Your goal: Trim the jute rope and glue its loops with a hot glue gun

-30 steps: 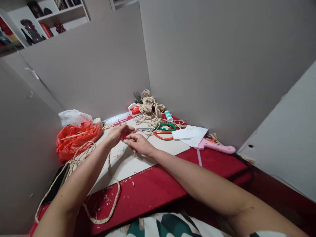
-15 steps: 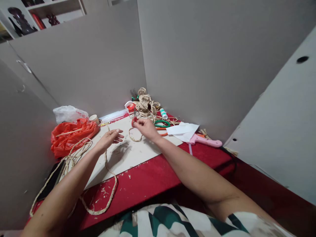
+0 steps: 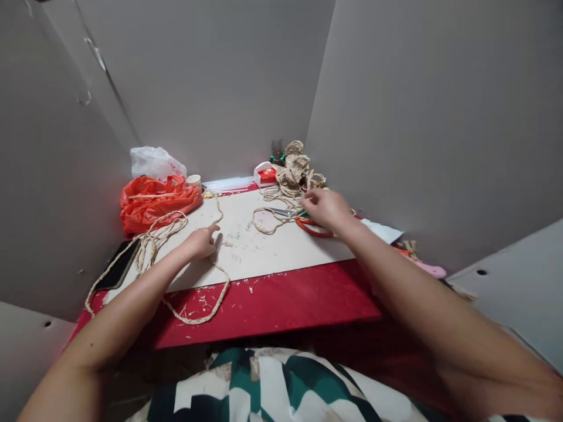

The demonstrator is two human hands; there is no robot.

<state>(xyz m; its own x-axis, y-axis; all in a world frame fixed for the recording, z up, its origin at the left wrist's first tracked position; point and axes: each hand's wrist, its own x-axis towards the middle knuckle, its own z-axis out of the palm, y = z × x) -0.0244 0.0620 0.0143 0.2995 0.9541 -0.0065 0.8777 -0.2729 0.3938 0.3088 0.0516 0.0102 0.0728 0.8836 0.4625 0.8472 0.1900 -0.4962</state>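
My left hand [image 3: 202, 242] is low over the white board [image 3: 246, 258], its fingers curled on a braided straw rope [image 3: 226, 281]. That rope runs out above and below the hand and loops over the table's front edge area. Farther right, my right hand [image 3: 328, 208] is bent down over scissors with orange handles [image 3: 314, 228]. A bit of green handle shows beside its fingers. The fingertips are drawn together, and what they hold is hidden. A thinner loop of cord [image 3: 264, 230] lies left of the scissors, near their metal blades.
A red plastic bag [image 3: 153, 202], a white plastic bag [image 3: 156, 163] and a tape roll [image 3: 193, 180] stand back left. Coiled rope [image 3: 294, 173] and a red-and-white box [image 3: 265, 176] are at the back corner. A phone [image 3: 118, 266] lies left; a pink handle [image 3: 431, 269] lies right.
My right hand has moved right from the board's middle, with its red piece, to the scissors. My left hand has lowered and closed on the rope. The view has turned left.
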